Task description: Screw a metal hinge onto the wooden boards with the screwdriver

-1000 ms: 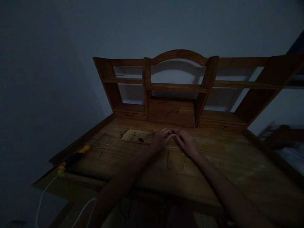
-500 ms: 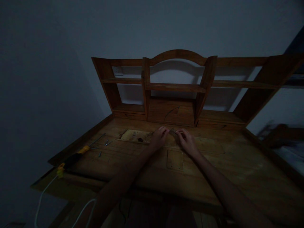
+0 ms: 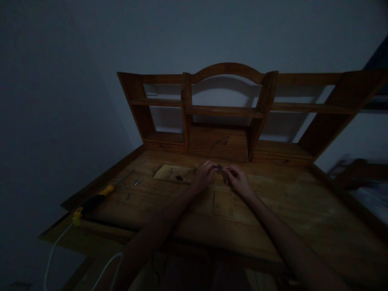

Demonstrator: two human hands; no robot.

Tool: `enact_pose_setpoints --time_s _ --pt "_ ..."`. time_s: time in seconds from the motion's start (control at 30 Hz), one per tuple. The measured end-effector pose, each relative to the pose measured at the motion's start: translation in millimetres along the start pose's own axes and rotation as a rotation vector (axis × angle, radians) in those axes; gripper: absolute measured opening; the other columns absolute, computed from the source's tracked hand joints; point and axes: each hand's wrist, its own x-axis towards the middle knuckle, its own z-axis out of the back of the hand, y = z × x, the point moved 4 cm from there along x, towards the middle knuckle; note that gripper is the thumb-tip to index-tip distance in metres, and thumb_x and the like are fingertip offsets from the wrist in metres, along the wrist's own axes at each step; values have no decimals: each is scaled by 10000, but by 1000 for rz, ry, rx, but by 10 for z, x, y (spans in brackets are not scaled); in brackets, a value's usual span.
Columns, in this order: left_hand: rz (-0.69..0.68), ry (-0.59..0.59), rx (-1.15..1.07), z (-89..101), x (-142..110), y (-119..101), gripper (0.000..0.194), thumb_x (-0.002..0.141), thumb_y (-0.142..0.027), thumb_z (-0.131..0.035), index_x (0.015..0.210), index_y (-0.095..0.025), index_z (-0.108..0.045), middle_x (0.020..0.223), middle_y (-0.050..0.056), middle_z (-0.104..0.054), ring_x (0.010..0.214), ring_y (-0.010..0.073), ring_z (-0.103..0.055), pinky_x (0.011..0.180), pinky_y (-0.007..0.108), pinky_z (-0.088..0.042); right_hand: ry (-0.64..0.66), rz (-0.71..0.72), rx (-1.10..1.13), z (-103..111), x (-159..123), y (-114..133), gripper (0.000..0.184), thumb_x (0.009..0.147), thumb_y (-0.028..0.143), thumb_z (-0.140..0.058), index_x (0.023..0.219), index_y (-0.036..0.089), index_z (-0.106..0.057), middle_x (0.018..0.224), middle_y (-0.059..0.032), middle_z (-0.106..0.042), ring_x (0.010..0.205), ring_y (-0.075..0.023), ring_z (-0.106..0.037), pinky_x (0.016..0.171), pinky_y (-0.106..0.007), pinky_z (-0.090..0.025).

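Between my two hands is a small dark metal piece [image 3: 220,167], pinched at its ends by the fingertips; its exact kind is too dim to make out. My left hand [image 3: 205,174] grips it from the left with fingers closed. From the right, my right hand [image 3: 238,178] holds it between thumb and fingers. Beneath them runs a pale, worn wooden strip [image 3: 169,172] with a dark spot [image 3: 179,178] on it. Closer to me, a small rectangular wooden plate [image 3: 223,203] lies on the desk [image 3: 188,218].
At left lies a yellow-and-black soldering iron [image 3: 98,199] with a white cord [image 3: 59,241]. Several small metal bits, screws perhaps, such as this one [image 3: 127,196], lie beside it. A wooden shelf unit [image 3: 222,110] stands along the back against the wall.
The small metal piece has turned slightly between my fingertips. My fingers have shifted a little around it, while both arms stay nearly in place.
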Motion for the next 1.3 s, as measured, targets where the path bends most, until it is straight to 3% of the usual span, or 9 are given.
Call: enact_pose_setpoints --time_s 0.13,0.27,0.47,0.63,0.83,1.17,1.3 --pt "30 18 -93 -37 -7 -9 89 915 -244 -600 977 -190 -634 934 33 -669 903 171 -639 831 296 -499 46 -64 78 -6 13 -13 369 875 543 -556 927 190 -650 590 14 -576 482 -132 -523 462 -244 -400" --pt "61 61 -209 -66 -23 -83 230 855 -302 -693 1038 -191 -610 894 12 -697 841 155 -664 791 266 -505 139 -102 121 13 34 -53 365 857 529 -585 969 189 -652 614 19 -604 467 -113 -512 442 -225 -390" --pt "203 5 -152 33 -19 -104 270 1001 -390 -414 957 -205 -607 784 -16 -669 751 133 -644 735 245 -481 300 -90 101 -8 17 -82 301 809 472 -657 882 184 -707 741 -24 -689 660 -151 -607 631 -272 -481" --pt "227 -36 -117 58 -10 10 184 979 -299 -449 993 -194 -600 755 -13 -654 718 136 -641 711 246 -487 397 -59 57 -102 -42 -37 282 819 452 -645 880 189 -728 721 -13 -670 630 -133 -555 578 -251 -435" --pt "109 27 48 -62 -34 83 155 916 -172 -511 993 -186 -644 998 47 -651 919 170 -628 851 302 -503 361 24 -24 -111 -29 -6 239 821 426 -658 851 197 -718 741 1 -627 642 -128 -492 593 -257 -403" --pt "123 11 86 -70 -45 117 176 879 -96 -520 979 -173 -643 980 54 -612 898 168 -614 849 303 -511 349 151 -119 -68 -71 63 245 861 415 -640 741 216 -720 864 -38 -642 780 -167 -603 730 -312 -487" --pt "139 8 96 -65 -34 117 160 876 -93 -533 957 -165 -650 962 52 -602 900 167 -606 839 292 -506 349 323 -251 -20 -191 203 209 899 351 -604 800 223 -735 945 -54 -627 888 -181 -614 810 -331 -494"
